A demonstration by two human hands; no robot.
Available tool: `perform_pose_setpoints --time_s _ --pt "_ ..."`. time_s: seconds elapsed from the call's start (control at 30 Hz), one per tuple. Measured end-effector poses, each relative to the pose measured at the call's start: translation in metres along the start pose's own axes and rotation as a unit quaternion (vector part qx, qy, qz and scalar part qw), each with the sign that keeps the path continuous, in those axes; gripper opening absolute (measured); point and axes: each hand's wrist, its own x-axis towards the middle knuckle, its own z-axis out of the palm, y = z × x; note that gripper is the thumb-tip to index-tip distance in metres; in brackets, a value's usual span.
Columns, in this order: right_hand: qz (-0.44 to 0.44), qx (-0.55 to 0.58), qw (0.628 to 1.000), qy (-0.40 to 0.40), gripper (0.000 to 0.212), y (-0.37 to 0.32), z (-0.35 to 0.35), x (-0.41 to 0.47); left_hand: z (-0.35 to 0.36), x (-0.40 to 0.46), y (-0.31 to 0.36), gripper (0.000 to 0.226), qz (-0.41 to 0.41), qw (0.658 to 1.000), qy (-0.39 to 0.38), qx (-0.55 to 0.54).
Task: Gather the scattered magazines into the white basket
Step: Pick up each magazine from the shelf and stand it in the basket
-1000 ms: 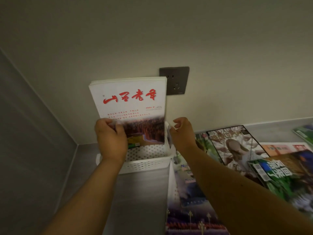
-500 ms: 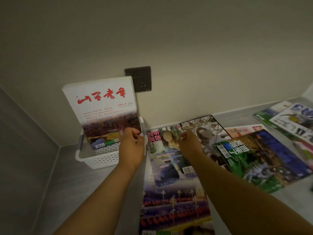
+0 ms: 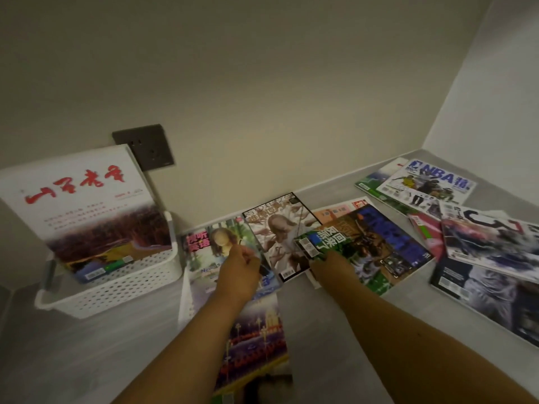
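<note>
Fingers (image 3: pixel 316 259) on green magazine (image 3: pixel 358 249) (loosely curled)

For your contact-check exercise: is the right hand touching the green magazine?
Touching. The head view shows the right hand lying over the green magazine at its near corner, with no gap visible.
</note>
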Motion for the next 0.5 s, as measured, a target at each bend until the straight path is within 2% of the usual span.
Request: perform_pose_setpoints --time_s 0.17,0.23,0.4,0.5 --pt "-0.004 -0.075 0.997 -0.035 0.058 0.040 -0.016 0.010 0.040 0.001 0.017 0.009 -0.028 0.999 -0.039 -0.010" --pt "0.005 -0.067 0.997 -0.029 0.059 0.047 -0.023 0.016 0.053 0.004 0.021 0.006 -0.024 0.999 -0.042 0.002" --pt "0.038 0.015 0.999 0.000 0.044 0.073 -0.061 0.034 0.091 0.015 0.044 0.010 0.001 0.998 -0.064 0.023" --pt "0.028 0.006 0.999 0.019 0.047 0.090 -0.084 0.048 0.116 0.026 0.057 0.012 0.005 0.997 -0.071 0.036"
